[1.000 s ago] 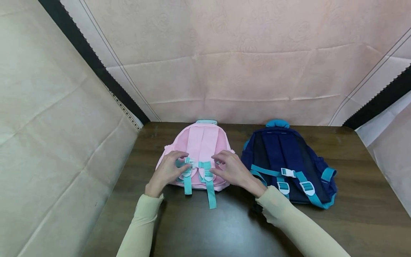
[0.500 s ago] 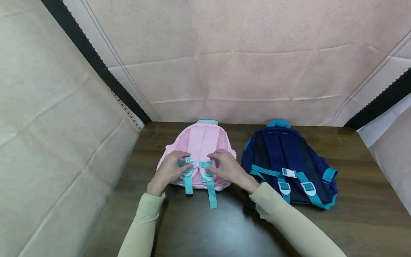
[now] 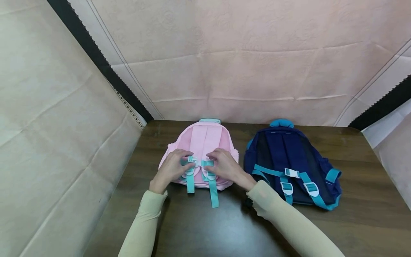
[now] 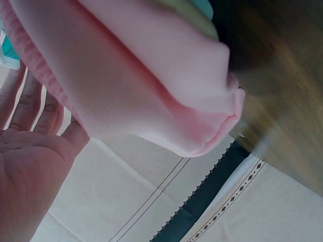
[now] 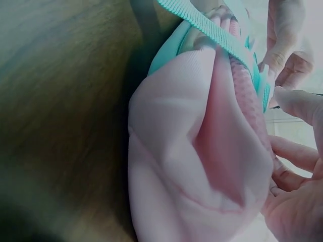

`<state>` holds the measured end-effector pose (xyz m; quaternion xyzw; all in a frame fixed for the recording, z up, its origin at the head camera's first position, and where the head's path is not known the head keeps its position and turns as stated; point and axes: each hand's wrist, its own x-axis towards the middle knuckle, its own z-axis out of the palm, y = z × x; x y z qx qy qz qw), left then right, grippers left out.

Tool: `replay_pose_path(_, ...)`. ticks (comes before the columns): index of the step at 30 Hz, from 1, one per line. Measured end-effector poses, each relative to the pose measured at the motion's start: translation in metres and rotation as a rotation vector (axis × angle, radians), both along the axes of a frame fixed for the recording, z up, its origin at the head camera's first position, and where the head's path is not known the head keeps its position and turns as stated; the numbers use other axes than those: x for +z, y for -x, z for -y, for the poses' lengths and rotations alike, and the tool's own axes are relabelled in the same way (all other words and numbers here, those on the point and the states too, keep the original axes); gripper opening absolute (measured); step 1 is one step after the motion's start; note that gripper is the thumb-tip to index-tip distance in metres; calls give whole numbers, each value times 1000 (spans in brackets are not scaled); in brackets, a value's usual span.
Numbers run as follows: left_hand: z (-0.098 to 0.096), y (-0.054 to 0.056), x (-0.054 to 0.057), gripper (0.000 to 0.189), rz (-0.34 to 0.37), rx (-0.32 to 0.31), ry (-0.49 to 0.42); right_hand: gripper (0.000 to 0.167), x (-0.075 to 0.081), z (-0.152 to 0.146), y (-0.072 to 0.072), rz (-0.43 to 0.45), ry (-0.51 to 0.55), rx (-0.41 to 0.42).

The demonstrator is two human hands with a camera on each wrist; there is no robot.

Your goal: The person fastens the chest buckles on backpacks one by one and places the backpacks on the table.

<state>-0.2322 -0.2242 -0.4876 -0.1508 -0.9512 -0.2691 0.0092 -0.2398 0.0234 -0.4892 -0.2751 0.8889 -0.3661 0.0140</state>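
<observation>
A pink backpack (image 3: 202,137) lies on the table, its straps side up. Two teal webbing tails (image 3: 213,194) hang over its lower edge. My left hand (image 3: 171,167) pinches a small teal-and-white buckle (image 3: 191,159) on its chest strap, thumb below and index finger above. Facing it, my right hand (image 3: 226,166) has thumb and index finger spread on either side of the teal strap (image 3: 208,163). In the right wrist view my right thumb (image 5: 298,101) reaches the buckle's edge, while other fingers rest along the bag. Fingers of my left hand (image 4: 30,151) show behind the pink fabric.
A navy backpack (image 3: 284,146) with blue straps and a white buckle (image 3: 292,173) lies close on the right, beside my right forearm. Both bags reach the back edge of the dark wooden table (image 3: 179,225). Pale cloth walls (image 3: 244,75) stand behind and at the sides.
My right hand has moved left over the pink backpack, closer to the left hand and the buckle. The left hand keeps its place on the bag. The view has shifted slightly.
</observation>
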Motion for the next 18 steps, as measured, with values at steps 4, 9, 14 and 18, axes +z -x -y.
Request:
replay_pose_path(4,0,1,1,42,-5,1,5,47,0,6,2,14,6,16)
replay_pose_path(9,0,1,1,39,-5,-1,9,47,-11,11,12,-37,5,59)
replay_pose_path(14,-1,2,2,38,-1,0,7,44,-12,18,15,-26,-22,71)
replay_pose_path(18,0,2,3,38,11,-2,7,42,-3,23,10,20,-64,41)
